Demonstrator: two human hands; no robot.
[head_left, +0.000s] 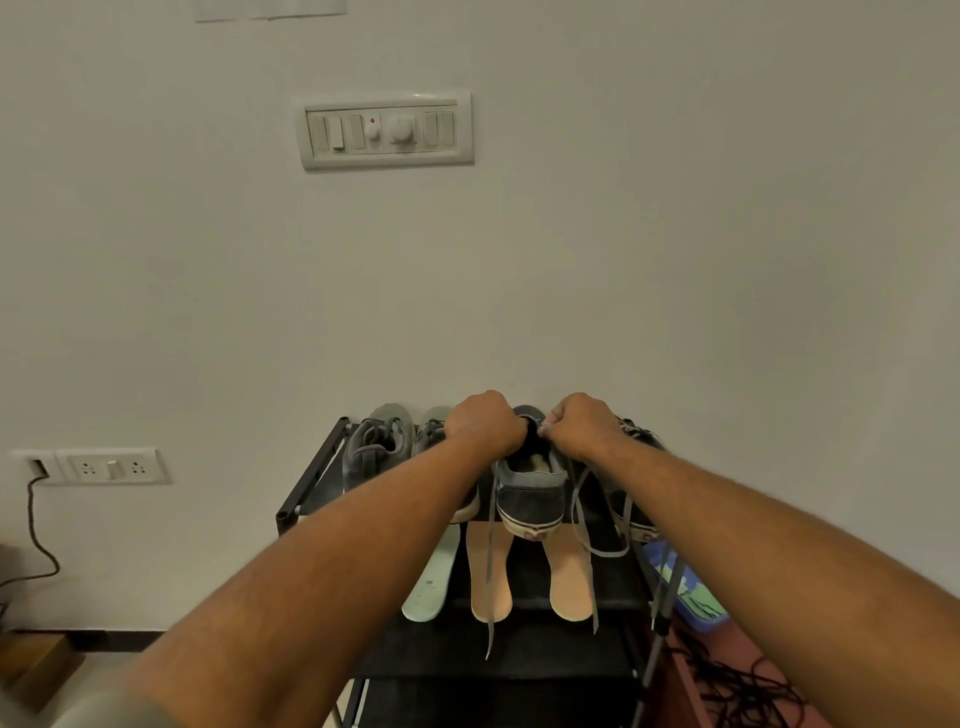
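A dark blue canvas sneaker (530, 499) with a pale sole stands on top of a black shoe rack (306, 483), heel toward me. Both my hands work at its lacing. My left hand (485, 422) is curled over the left side of the shoe's top; what its fingers hold is hidden. My right hand (582, 423) pinches a grey lace (577, 512) at the shoe's opening. Loose lace ends hang down over the rack's front. Two tan insoles (488, 577) and a pale green insole (431, 587) lie on the rack in front of the shoe.
A grey sneaker (374, 447) and another grey one stand at the left of the rack, a second dark sneaker (636, 514) at the right. Wall directly behind, with a switch panel (387, 130) and socket (111, 466). A blue box (691, 587) and black cords lie at the right.
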